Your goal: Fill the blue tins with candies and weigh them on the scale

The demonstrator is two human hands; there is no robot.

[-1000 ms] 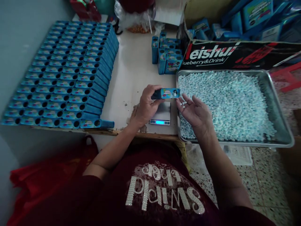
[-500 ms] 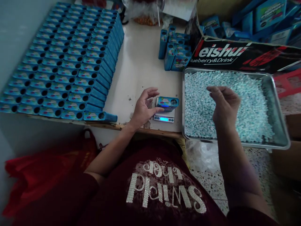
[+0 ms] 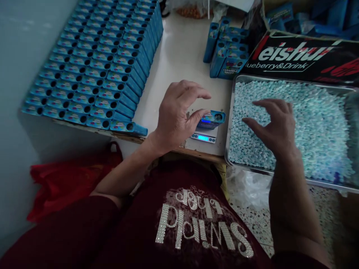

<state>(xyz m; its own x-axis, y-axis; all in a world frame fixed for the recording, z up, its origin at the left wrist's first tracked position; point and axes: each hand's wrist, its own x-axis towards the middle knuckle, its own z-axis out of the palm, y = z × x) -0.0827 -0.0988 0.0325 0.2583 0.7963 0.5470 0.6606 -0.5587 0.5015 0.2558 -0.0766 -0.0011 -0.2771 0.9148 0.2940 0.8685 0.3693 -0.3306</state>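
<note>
A small blue candy box with a round hole in its top stands on a digital scale, whose display glows blue. Beside the box, my left hand is open, thumb and fingers apart; its thumb tip overlaps the box's left end, and I cannot tell whether it touches. Over the metal tray my right hand is also open, thumb spread from the fingers, with nothing visible in it. Pale blue-green candies fill much of the tray beneath it.
Packed rows of blue boxes cover the left of the table. Several more boxes stand behind the scale. At the back right is a black carton of blue packs. A red bag lies below the table edge.
My left hand has risen from the box and spread further open. My right hand's pinched fingers have parted over the tray. The view has shifted, and the box remains on the scale.
</note>
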